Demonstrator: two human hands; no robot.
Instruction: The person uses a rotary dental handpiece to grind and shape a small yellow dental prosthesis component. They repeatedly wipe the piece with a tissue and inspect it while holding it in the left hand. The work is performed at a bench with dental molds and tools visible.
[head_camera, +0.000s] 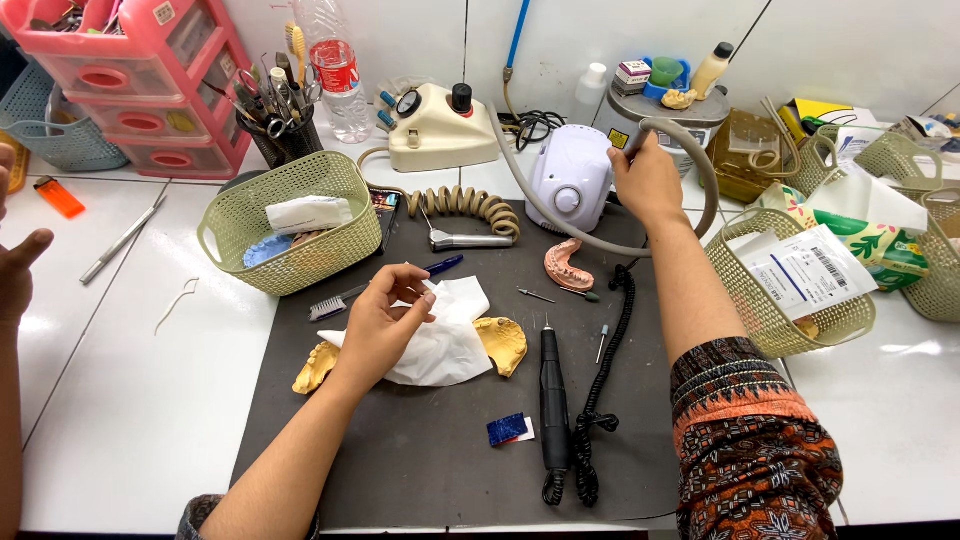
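Mat (420, 460), dark grey, covers the middle of the white bench (130, 400) and carries most of the work. Green woven basket (285, 225) sits at the mat's far left corner, a second one (760, 300) off its right edge. White control box (570, 180) stands at the far edge, with right hand (648, 180) beside it, fingers closed round a grey hose (600, 245) that curves over the mat. Left hand (385, 325) rests on a white tissue (445, 340), thumb and fingers pinching its top edge. Tissue lies over a yellow dental cast (503, 342). Pink denture base (567, 265) lies just below the box. Black handpiece (553, 400) lies right of the tissue. Another person's hand (15, 270) shows at far left.
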